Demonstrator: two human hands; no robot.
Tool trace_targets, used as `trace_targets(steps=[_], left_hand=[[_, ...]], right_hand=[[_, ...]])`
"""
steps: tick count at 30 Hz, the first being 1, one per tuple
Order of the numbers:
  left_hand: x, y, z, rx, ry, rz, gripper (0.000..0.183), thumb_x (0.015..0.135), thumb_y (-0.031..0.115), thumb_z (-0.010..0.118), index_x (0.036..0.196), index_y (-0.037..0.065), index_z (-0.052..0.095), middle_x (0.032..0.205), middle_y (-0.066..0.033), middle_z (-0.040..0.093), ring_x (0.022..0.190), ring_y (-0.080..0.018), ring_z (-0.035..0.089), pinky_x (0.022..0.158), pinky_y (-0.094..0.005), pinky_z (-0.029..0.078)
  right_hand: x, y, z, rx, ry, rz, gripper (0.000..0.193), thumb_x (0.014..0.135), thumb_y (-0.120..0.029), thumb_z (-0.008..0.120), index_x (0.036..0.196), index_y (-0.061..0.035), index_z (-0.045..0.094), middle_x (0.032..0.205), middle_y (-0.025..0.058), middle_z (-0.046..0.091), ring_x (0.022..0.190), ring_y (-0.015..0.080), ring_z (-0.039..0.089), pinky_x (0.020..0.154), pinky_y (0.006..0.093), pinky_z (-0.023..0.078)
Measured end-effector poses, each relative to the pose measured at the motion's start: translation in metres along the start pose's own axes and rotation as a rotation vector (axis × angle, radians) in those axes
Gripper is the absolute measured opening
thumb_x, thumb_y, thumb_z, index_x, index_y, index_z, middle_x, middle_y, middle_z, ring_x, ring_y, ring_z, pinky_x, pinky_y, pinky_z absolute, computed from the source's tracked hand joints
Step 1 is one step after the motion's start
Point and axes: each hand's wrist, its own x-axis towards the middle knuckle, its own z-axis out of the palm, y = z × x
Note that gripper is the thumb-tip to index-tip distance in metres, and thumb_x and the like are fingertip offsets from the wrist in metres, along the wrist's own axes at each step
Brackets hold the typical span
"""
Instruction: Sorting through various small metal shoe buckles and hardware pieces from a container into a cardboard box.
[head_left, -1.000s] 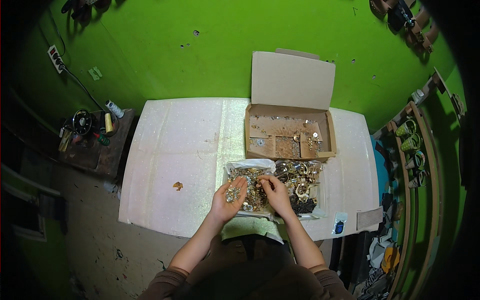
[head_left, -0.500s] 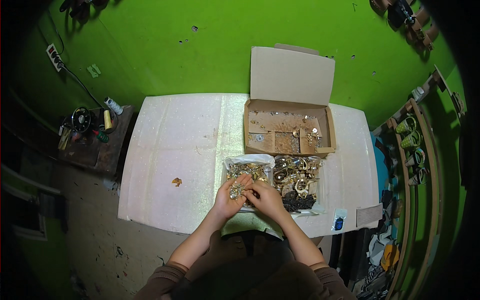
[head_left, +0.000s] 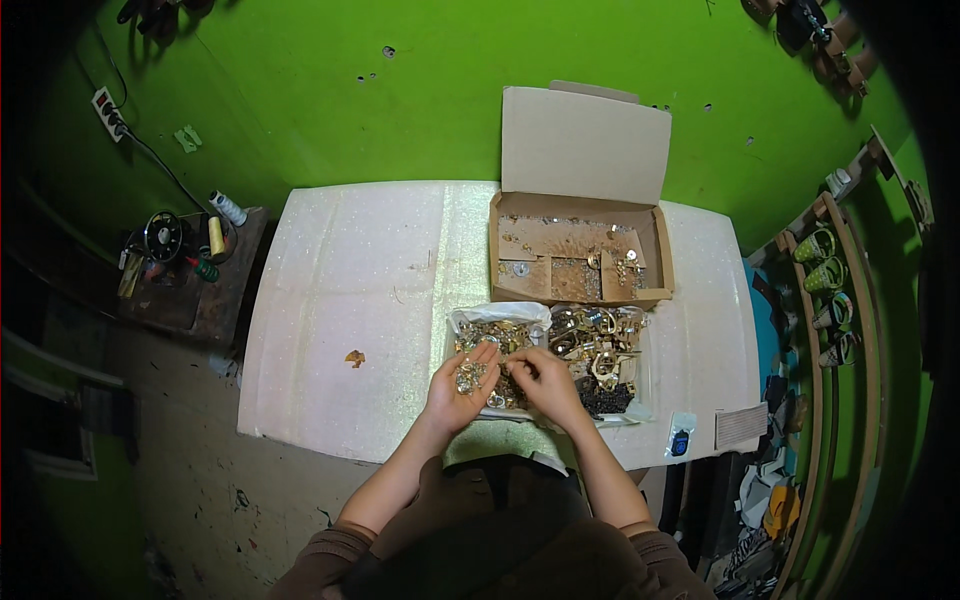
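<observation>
My left hand (head_left: pixel 458 396) is palm up over the left tray, fingers stretched out, cradling a small heap of shiny silver and gold pieces (head_left: pixel 470 376). Close to its fingertips, my right hand (head_left: pixel 547 386) is closed in a pinch; whatever it may hold is too small to make out. Beneath both hands, the white-lined tray (head_left: pixel 505 314) holds many small gold and silver metal fittings. The tray on its right contains larger gold buckle-like fittings (head_left: pixel 610 345) and a dark heap of black pieces (head_left: pixel 604 400).
Behind the trays stands an open cardboard box (head_left: pixel 585 293) with small fittings inside. A brown scrap (head_left: pixel 355 357) lies on the pale table (head_left: pixel 330 270). At the right edge are a small packet (head_left: pixel 681 436) and a grey striped piece (head_left: pixel 740 428). Shoes (head_left: pixel 824 277) hang on a wooden rack.
My right hand has drawn away from the left palm, a little to the right. The left hand still carries the shiny pieces and has shifted slightly left.
</observation>
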Motion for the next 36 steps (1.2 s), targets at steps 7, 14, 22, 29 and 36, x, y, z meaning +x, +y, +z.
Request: trace_targets(steps=[7, 14, 22, 29, 36], left_hand=[[-0.002, 0.003, 0.003, -0.007, 0.014, 0.005, 0.038, 0.093, 0.020, 0.031, 0.123, 0.000, 0.043, 0.125, -0.0104, 0.046, 0.121, -0.0204, 0.040, 0.098, -0.0330, 0.037], [-0.003, 0.004, 0.001, -0.001, 0.003, 0.007, 0.038, 0.093, 0.019, 0.030, 0.123, -0.001, 0.043, 0.126, -0.0104, 0.046, 0.121, -0.0207, 0.040, 0.098, -0.0334, 0.036], [-0.002, 0.005, 0.000, -0.035, 0.011, -0.010, 0.039, 0.092, 0.020, 0.030, 0.124, 0.002, 0.043, 0.127, -0.0114, 0.046, 0.119, -0.0220, 0.042, 0.098, -0.0352, 0.036], [-0.004, 0.003, 0.004, -0.024, 0.014, -0.017, 0.039, 0.092, 0.020, 0.030, 0.125, 0.002, 0.042, 0.128, -0.0115, 0.045, 0.118, -0.0219, 0.043, 0.098, -0.0347, 0.036], [0.000, -0.001, 0.001, 0.053, 0.012, 0.003, 0.041, 0.093, 0.022, 0.028, 0.126, 0.002, 0.040, 0.128, -0.0114, 0.044, 0.118, -0.0220, 0.042, 0.099, -0.0344, 0.034]], right_hand=[[0.007, 0.003, -0.015, 0.061, 0.136, 0.124, 0.021, 0.084, -0.019, 0.056, 0.087, 0.0011, 0.061, 0.075, 0.0097, 0.059, 0.064, 0.0146, 0.052, 0.060, 0.0260, 0.042], [0.008, 0.006, -0.011, 0.069, 0.154, 0.108, 0.022, 0.086, -0.019, 0.054, 0.086, 0.0022, 0.059, 0.073, 0.0091, 0.060, 0.065, 0.0128, 0.052, 0.060, 0.0259, 0.041], [0.007, 0.001, -0.011, 0.079, 0.103, 0.099, 0.019, 0.084, -0.018, 0.056, 0.087, 0.0011, 0.060, 0.080, 0.0120, 0.060, 0.066, 0.0191, 0.056, 0.062, 0.0275, 0.043], [0.005, 0.000, -0.010, 0.117, 0.098, 0.159, 0.020, 0.085, -0.018, 0.055, 0.090, 0.0007, 0.060, 0.082, 0.0124, 0.060, 0.069, 0.0190, 0.056, 0.063, 0.0270, 0.043], [0.002, -0.006, 0.005, -0.050, 0.007, -0.143, 0.022, 0.082, -0.020, 0.056, 0.097, -0.0048, 0.060, 0.095, 0.0138, 0.058, 0.087, 0.0282, 0.055, 0.075, 0.0345, 0.045]])
